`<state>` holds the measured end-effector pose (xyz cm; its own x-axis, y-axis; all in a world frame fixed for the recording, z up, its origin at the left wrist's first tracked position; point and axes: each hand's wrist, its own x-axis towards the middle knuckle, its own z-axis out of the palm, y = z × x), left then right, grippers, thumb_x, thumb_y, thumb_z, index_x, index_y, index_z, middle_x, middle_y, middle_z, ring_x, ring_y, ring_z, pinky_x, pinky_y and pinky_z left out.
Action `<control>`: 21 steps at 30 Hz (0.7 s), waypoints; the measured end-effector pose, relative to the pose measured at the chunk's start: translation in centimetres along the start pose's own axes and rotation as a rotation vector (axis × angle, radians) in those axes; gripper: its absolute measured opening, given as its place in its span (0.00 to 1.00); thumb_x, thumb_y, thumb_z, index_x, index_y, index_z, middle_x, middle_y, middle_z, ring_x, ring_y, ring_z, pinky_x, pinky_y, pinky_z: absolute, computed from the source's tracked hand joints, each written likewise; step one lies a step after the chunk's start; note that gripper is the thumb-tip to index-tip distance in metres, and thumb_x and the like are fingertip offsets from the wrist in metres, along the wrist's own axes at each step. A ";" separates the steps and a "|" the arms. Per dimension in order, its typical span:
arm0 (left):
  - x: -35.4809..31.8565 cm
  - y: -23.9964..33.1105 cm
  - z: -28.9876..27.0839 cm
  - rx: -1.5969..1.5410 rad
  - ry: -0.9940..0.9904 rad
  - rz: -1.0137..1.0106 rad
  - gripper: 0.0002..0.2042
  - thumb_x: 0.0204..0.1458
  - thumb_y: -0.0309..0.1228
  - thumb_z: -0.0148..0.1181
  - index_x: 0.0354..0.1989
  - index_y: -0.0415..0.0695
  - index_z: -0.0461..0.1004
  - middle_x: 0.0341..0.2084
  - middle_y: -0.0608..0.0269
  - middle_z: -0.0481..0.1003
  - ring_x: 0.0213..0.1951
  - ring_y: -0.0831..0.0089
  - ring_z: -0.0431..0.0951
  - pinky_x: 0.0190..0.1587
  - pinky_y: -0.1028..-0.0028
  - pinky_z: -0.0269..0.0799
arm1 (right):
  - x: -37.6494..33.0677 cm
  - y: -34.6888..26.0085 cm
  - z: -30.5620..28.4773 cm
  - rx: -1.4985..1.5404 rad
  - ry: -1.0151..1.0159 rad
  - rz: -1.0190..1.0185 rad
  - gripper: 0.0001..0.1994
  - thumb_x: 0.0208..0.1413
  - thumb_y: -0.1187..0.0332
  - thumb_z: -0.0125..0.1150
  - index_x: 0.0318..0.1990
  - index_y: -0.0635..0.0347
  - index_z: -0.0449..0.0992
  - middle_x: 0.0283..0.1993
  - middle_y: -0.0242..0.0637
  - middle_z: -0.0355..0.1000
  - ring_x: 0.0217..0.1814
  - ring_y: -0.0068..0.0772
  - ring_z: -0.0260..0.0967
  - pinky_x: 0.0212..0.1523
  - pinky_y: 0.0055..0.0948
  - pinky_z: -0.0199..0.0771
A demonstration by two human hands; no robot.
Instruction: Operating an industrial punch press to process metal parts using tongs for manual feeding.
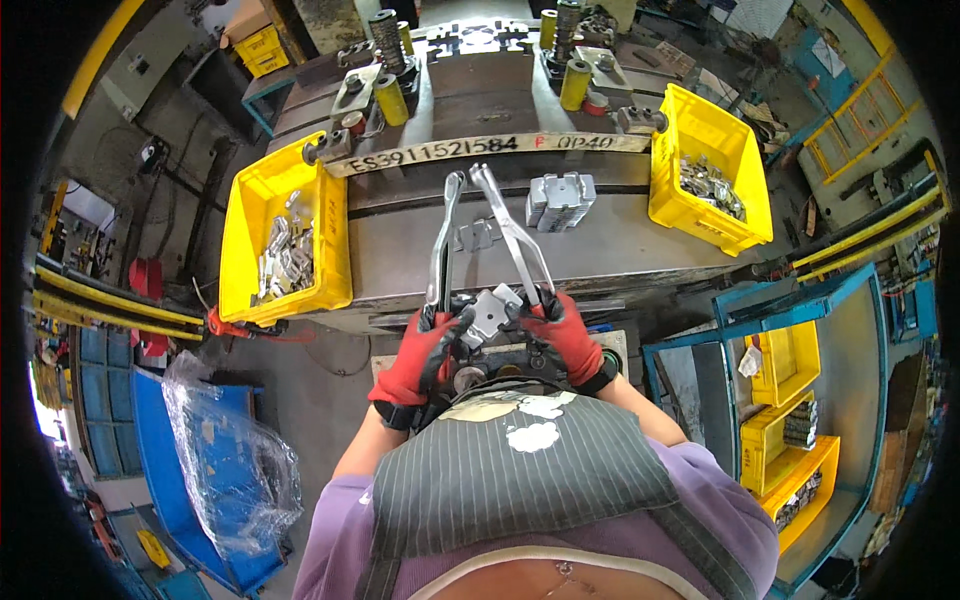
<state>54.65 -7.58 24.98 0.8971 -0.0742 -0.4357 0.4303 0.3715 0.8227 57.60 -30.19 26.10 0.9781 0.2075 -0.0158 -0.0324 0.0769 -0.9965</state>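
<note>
Grasping tongs [442,255] with left hand [424,348] and right hand [566,345]; pinching metal plate [488,318] between, slanting lengthwise toward worktop's [615,245] far-right corner.

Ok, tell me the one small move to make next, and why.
Probably set the silver metal part down beside the stacked metal parts: it sits between both gloves' fingers, while the left hand also holds a long metal tool and the right hand a second tool, so their grip seems crowded.
</note>
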 end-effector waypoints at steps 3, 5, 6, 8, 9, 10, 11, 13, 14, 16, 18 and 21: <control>-0.6 -0.4 -0.3 0.012 -0.037 0.079 0.08 0.46 0.20 0.56 0.35 0.41 0.67 0.25 0.72 0.68 0.27 0.82 0.68 0.30 0.82 0.64 | 0.0 -0.6 -0.6 -0.196 -0.024 0.027 0.18 0.37 0.75 0.67 0.39 0.61 0.72 0.26 0.22 0.66 0.29 0.14 0.59 0.33 0.18 0.63; -1.4 0.3 1.2 -0.056 0.013 0.105 0.10 0.45 0.19 0.55 0.37 0.40 0.67 0.28 0.70 0.69 0.30 0.81 0.69 0.34 0.81 0.67 | 0.0 -3.1 -0.6 -0.194 0.025 0.012 0.19 0.35 0.73 0.69 0.39 0.62 0.71 0.25 0.25 0.66 0.28 0.15 0.60 0.32 0.19 0.64; -2.3 1.7 2.6 -0.026 0.029 0.106 0.10 0.46 0.18 0.54 0.37 0.41 0.67 0.28 0.71 0.68 0.30 0.82 0.69 0.32 0.81 0.66 | 0.4 -4.1 -1.4 -0.312 -0.023 0.004 0.20 0.34 0.72 0.69 0.39 0.62 0.71 0.24 0.26 0.66 0.28 0.16 0.61 0.31 0.20 0.65; -2.7 2.5 2.9 0.005 0.057 0.116 0.10 0.46 0.17 0.52 0.37 0.43 0.67 0.28 0.72 0.68 0.29 0.83 0.68 0.31 0.82 0.66 | 1.3 -5.3 -2.1 -0.463 -0.129 -0.013 0.20 0.33 0.70 0.68 0.38 0.62 0.71 0.23 0.29 0.66 0.26 0.18 0.62 0.30 0.21 0.65; -2.0 1.9 1.9 0.118 0.009 0.212 0.13 0.45 0.17 0.53 0.39 0.42 0.67 0.31 0.70 0.69 0.32 0.81 0.69 0.33 0.81 0.66 | 1.6 -6.1 -2.0 -0.460 -0.132 -0.014 0.20 0.33 0.70 0.68 0.38 0.62 0.71 0.23 0.29 0.66 0.26 0.18 0.62 0.30 0.21 0.65; -1.8 1.9 1.6 0.233 -0.037 0.305 0.16 0.43 0.16 0.54 0.42 0.41 0.67 0.34 0.67 0.71 0.34 0.80 0.70 0.35 0.80 0.67 | 1.7 -6.9 -1.8 -0.594 -0.229 -0.053 0.19 0.34 0.69 0.67 0.38 0.60 0.71 0.21 0.31 0.65 0.24 0.19 0.60 0.28 0.23 0.64; -1.8 1.7 1.4 0.235 -0.032 0.304 0.16 0.43 0.16 0.54 0.42 0.41 0.67 0.34 0.67 0.71 0.34 0.80 0.70 0.35 0.80 0.67 | 1.8 -7.2 -1.5 -0.727 -0.328 -0.094 0.18 0.35 0.69 0.65 0.38 0.59 0.70 0.20 0.33 0.64 0.23 0.21 0.59 0.26 0.24 0.63; -1.8 1.8 1.6 0.253 -0.111 0.248 0.20 0.40 0.16 0.55 0.46 0.39 0.67 0.39 0.63 0.71 0.38 0.78 0.71 0.37 0.78 0.68 | 1.7 -6.9 0.0 -0.635 -0.286 -0.205 0.17 0.36 0.69 0.65 0.38 0.59 0.70 0.20 0.31 0.63 0.23 0.20 0.58 0.26 0.24 0.62; -1.9 2.1 1.9 0.253 -0.108 0.246 0.20 0.40 0.16 0.55 0.46 0.39 0.67 0.39 0.63 0.71 0.38 0.78 0.71 0.37 0.78 0.68 | 1.6 -6.7 0.7 -0.546 -0.239 -0.315 0.17 0.36 0.69 0.65 0.37 0.60 0.70 0.20 0.30 0.63 0.23 0.20 0.57 0.25 0.23 0.62; -2.5 2.8 3.2 0.144 -0.076 0.194 0.19 0.40 0.17 0.57 0.44 0.39 0.67 0.36 0.63 0.71 0.35 0.78 0.71 0.36 0.78 0.69 | 1.5 -5.5 1.3 -0.426 -0.190 -0.156 0.18 0.37 0.72 0.65 0.39 0.61 0.70 0.23 0.29 0.65 0.25 0.18 0.58 0.28 0.21 0.63; -3.0 3.3 4.2 0.012 -0.083 0.198 0.17 0.42 0.18 0.55 0.44 0.39 0.67 0.34 0.64 0.71 0.34 0.78 0.71 0.36 0.78 0.69 | 1.7 -5.2 1.5 -0.298 -0.163 -0.048 0.21 0.38 0.75 0.65 0.44 0.61 0.69 0.28 0.27 0.67 0.28 0.15 0.59 0.32 0.19 0.64; -2.6 2.8 3.2 0.153 -0.094 0.267 0.18 0.41 0.17 0.56 0.44 0.39 0.66 0.35 0.64 0.71 0.35 0.78 0.71 0.36 0.78 0.70 | 1.2 -4.6 2.3 -0.267 -0.109 0.002 0.23 0.39 0.74 0.65 0.47 0.61 0.68 0.29 0.26 0.67 0.29 0.14 0.60 0.33 0.18 0.64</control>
<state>53.89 -9.30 29.57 0.9826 -0.0807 -0.1675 0.1825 0.2463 0.9519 58.47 -28.05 30.90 0.9499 0.3116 -0.0235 0.0347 -0.1799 -0.9831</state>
